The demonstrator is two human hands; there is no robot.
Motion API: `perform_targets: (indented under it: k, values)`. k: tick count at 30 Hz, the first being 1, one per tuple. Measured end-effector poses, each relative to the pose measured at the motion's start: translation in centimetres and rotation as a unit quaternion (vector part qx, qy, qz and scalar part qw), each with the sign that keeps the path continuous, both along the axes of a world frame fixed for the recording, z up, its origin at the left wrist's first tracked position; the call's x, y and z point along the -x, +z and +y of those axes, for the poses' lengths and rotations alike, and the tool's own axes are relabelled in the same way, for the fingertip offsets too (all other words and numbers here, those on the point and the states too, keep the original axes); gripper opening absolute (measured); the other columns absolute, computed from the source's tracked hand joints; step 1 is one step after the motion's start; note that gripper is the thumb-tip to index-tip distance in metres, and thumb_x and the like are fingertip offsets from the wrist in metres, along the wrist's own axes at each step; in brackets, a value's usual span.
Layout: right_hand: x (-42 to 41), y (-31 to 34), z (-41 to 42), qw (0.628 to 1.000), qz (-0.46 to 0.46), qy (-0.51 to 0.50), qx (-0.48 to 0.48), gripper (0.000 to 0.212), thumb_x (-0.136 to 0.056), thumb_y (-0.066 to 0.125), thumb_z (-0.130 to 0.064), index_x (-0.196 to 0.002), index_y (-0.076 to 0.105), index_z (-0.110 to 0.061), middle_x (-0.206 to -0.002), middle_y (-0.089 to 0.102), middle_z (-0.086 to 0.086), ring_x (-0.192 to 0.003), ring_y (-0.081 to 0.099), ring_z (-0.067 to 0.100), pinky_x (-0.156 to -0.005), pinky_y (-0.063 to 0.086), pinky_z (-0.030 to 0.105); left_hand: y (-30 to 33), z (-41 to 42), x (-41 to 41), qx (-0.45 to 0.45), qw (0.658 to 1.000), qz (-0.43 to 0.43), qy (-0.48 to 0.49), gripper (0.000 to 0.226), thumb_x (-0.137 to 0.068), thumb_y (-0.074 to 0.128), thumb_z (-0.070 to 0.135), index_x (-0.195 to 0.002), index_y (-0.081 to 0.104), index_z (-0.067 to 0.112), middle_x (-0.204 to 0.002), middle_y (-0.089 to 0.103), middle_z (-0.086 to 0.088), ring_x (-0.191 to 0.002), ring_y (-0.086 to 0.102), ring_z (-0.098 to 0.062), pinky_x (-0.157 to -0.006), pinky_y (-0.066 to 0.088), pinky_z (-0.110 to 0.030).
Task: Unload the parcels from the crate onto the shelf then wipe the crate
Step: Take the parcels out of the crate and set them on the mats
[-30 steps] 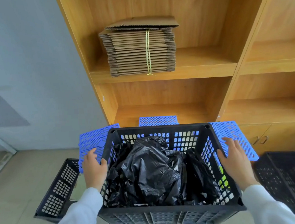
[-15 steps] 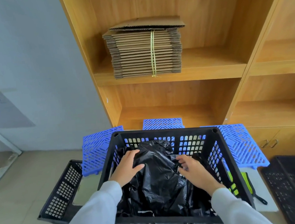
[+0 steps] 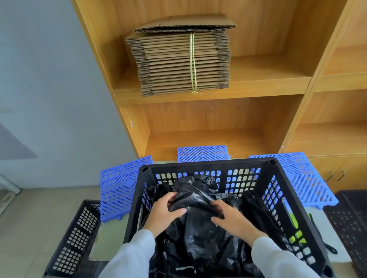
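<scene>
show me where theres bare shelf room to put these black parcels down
The lower shelf, straight behind the crate, is bare from wall to wall. The upper shelf has room only right of the cardboard stack. The two right-hand bays look bare too. The crate is crowded: both hands are on the top parcel.

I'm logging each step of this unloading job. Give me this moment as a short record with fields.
crate: black slatted crate, in front of the wooden shelf
contents: black plastic-wrapped parcels, still inside
left hand: left hand gripping the top parcel
right hand: right hand gripping the same parcel
upper shelf: tied stack of flat cardboard
lower shelf: no parcels visible
around the crate: blue grid panels
</scene>
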State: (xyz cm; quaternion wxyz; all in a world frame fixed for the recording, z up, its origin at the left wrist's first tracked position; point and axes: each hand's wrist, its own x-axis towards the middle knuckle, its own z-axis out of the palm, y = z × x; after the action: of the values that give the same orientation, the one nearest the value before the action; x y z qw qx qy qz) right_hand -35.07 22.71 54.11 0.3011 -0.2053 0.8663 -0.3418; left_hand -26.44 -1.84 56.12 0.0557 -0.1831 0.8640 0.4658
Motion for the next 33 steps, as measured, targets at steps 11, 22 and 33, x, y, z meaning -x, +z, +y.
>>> perform_targets:
  k: [11,22,33]
  values:
    - [-0.1,1.1,2.2,0.999,-0.019,-0.02,0.043,0.069,-0.081,0.077,-0.053,-0.14,0.046,-0.037,-0.132,0.06,-0.013,-0.118,0.059,0.011,-0.103,0.048,0.032,3.9,3.8,-0.1,0.033,0.999,0.0,-0.034,0.087,-0.081,0.083,0.036,-0.153,0.037,0.025,-0.145,0.045,0.013,-0.139,0.038,-0.01,-0.11,0.034,-0.027]
    - [0.6,6.7,3.2,0.955,-0.136,-0.072,0.254,0.038,-0.083,0.083,-0.025,-0.115,0.069,-0.01,-0.104,0.078,0.006,-0.094,0.075,0.026,-0.08,0.06,0.036,11.2,2.1,1.3,0.007,0.996,0.084,-0.03,0.07,-0.071,0.087,0.05,-0.132,0.056,0.038,-0.126,0.061,0.027,-0.118,0.057,0.006,-0.109,0.045,-0.032]
    - [1.1,8.8,0.0,0.938,0.002,-0.196,0.287,0.046,-0.076,0.082,-0.051,-0.098,0.057,-0.019,-0.096,0.072,0.005,-0.088,0.071,0.026,-0.078,0.061,0.046,11.7,5.4,-0.7,0.007,0.981,0.171,0.086,0.036,-0.1,0.06,0.033,-0.136,0.054,0.033,-0.134,0.054,0.009,-0.116,0.058,-0.004,-0.1,0.05,-0.029]
